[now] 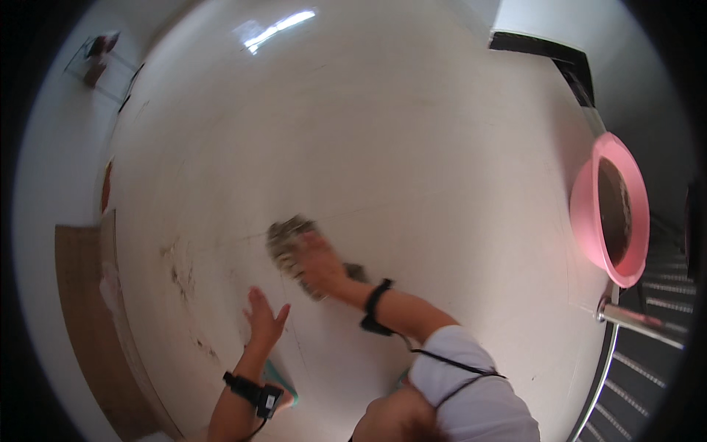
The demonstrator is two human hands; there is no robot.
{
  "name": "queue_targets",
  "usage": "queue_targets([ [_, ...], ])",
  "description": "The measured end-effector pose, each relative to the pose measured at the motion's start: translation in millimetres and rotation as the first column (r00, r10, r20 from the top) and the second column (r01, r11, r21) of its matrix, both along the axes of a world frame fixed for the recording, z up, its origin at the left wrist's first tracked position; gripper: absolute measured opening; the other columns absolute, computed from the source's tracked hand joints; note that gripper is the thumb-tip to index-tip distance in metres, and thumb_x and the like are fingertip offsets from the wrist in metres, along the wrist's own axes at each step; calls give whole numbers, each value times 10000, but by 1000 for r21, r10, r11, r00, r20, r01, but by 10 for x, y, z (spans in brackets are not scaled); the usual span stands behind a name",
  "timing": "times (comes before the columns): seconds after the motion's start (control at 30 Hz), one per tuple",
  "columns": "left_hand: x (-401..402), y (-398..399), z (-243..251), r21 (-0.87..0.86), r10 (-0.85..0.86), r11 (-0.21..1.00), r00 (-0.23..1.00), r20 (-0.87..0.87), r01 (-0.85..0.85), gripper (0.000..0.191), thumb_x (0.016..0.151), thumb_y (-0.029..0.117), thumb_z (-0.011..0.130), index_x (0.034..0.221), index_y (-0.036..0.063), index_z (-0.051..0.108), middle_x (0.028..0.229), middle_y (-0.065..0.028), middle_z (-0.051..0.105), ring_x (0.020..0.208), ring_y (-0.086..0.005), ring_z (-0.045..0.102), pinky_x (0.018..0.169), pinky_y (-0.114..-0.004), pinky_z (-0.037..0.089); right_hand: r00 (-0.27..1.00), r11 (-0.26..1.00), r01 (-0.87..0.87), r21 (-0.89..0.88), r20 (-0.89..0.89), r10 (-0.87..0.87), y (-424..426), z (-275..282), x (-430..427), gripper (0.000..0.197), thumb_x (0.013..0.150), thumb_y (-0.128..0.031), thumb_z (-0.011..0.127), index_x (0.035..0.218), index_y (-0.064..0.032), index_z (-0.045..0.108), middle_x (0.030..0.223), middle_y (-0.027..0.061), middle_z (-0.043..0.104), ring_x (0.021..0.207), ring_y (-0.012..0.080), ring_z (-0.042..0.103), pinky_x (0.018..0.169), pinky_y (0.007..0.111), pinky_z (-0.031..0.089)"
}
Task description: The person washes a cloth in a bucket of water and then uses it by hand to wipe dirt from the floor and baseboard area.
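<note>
My right hand [320, 265] lies on a crumpled, dirty grey-brown cloth [290, 235] and presses it against the pale tiled floor [386, 182]; the hand is blurred, and whether its fingers grip the cloth is not plain. Part of the cloth shows beyond the fingers and another part beside the wrist. To the left, my left hand [263, 320] is held with fingers apart and nothing in it. Brown dirt smears [182, 279] mark the floor left of both hands. Each wrist wears a black strap with a cable.
A pink plastic basin [582, 212] with murky brown water stands at the right, beside a metal rail [643, 323] and dark stairs [629, 381]. Flattened cardboard [83, 309] lies along the left side. Black skirting [541, 47] edges a wall at the upper right.
</note>
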State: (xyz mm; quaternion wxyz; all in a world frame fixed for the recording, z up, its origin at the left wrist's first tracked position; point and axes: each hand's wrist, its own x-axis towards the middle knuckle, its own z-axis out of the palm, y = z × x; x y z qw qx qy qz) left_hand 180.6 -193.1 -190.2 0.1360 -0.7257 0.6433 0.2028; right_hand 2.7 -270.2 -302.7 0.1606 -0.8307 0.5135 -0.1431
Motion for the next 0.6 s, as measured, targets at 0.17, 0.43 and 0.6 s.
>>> queue_targets([
  [0.17, -387, 64, -70, 33, -95, 995, 992, -82, 98, 913, 856, 450, 569, 1417, -84, 86, 1486, -282, 99, 1386, -406, 106, 1043, -641, 106, 926, 922, 370, -117, -41, -376, 379, 62, -1615, 594, 846, -256, 507, 1375, -25, 365, 1464, 239, 242, 1383, 392, 153, 1125, 489, 141],
  [0.43, -529, 122, -131, 137, -259, 947, 942, -212, 291, 919, 839, 398, 622, 1412, -91, 95, 1482, -279, 116, 1385, -403, 118, 1080, -577, 110, 270, 272, 962, -9, -97, -958, 2306, 66, -3572, 648, 881, -282, 530, 1433, -68, 264, 1472, 250, 196, 1382, 389, 139, 1121, 494, 141],
  [0.6, -864, 167, -267, 78, -297, 936, 889, -348, 344, 919, 834, 381, 635, 1419, -78, 94, 1484, -280, 108, 1384, -406, 116, 1082, -565, 132, 162, 187, 942, -279, -113, -980, 2492, -275, -3459, 642, 881, -321, 525, 1416, -51, 294, 1427, 318, 226, 1366, 441, 132, 1097, 556, 146],
])
